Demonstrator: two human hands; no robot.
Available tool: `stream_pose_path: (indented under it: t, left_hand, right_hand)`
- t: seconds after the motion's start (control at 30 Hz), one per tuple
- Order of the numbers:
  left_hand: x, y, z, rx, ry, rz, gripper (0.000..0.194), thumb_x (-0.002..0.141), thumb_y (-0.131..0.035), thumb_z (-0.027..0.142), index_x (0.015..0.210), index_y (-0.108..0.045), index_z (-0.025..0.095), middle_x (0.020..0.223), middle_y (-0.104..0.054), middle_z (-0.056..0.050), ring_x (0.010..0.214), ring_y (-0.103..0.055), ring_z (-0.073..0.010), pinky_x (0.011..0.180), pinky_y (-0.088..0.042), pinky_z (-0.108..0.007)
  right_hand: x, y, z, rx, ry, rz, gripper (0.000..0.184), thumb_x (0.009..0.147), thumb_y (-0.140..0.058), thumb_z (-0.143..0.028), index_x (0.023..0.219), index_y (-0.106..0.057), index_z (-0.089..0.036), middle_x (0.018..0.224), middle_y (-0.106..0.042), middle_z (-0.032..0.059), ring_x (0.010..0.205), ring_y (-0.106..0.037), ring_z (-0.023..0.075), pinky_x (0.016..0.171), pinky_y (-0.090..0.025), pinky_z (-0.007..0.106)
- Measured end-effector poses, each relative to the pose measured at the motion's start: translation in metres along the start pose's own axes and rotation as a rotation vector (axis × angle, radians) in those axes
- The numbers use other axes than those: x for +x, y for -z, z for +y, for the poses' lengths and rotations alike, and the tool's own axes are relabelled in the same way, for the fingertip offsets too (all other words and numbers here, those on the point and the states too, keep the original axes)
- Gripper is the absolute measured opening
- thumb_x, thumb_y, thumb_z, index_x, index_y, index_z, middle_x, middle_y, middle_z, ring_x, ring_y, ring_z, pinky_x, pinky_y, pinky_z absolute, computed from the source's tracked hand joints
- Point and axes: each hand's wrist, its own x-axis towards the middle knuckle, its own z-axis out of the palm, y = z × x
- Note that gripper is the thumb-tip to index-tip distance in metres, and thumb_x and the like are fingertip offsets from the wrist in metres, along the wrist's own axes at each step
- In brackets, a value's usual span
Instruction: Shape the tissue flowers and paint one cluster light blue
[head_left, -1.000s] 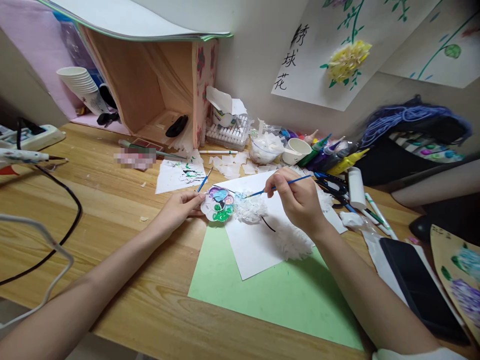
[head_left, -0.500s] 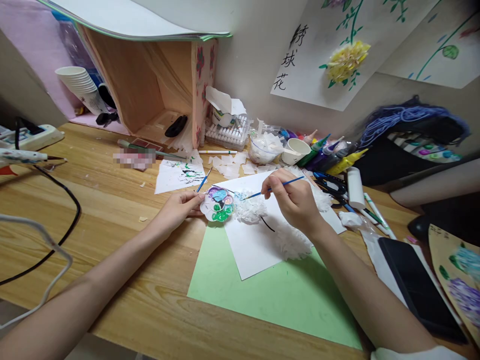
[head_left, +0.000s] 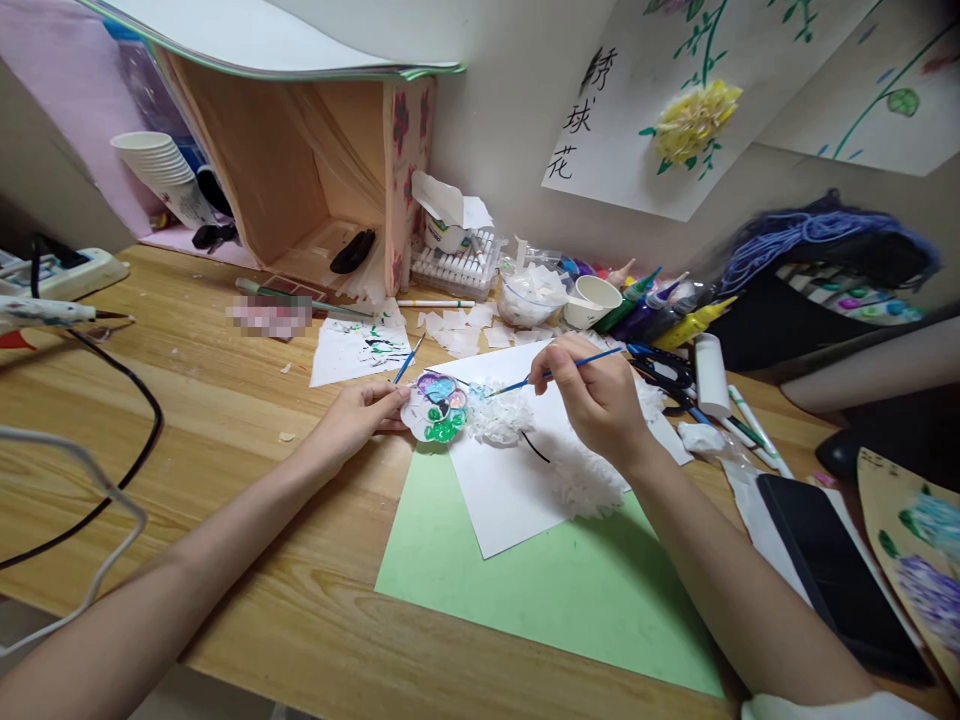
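Right hand [head_left: 592,400] has a pinch grip on the brush [head_left: 514,387], mid-frame, bristles at the upper left of the white flower [head_left: 502,420]; can't tell if they're actually touching. Brush looks light, thin and stiff, so I'd say low on the handle is the spot to hold it. Left hand [head_left: 375,407] has the palette [head_left: 436,408] gripped by its left edge, just left of the flower. Probably light plastic and slick where the paint's wet, so that clean rim seems the safe hold. Flower looks soft and easily crushed; I'd handle it by the paper [head_left: 491,515] underneath.
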Motion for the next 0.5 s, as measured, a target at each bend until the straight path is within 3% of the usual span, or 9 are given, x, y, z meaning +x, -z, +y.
stream_pose_path:
  t: [0.5]
  left_hand:
    - [-0.0001, -0.0017, 0.0019, 0.013, 0.012, 0.023, 0.038, 0.06, -0.071, 0.048, 0.073, -0.067, 0.013, 0.076, -0.07, -0.006, 0.071, -0.065, -0.0175, 0.077, -0.052, -0.032]
  right_hand:
    - [-0.0002, -0.0006, -0.0026, 0.007, -0.011, -0.021, 0.039, 0.093, -0.031, -0.033, 0.065, -0.054, -0.019, 0.059, -0.054, 0.0014, 0.06, -0.05, 0.0136, 0.061, -0.038, 0.029]
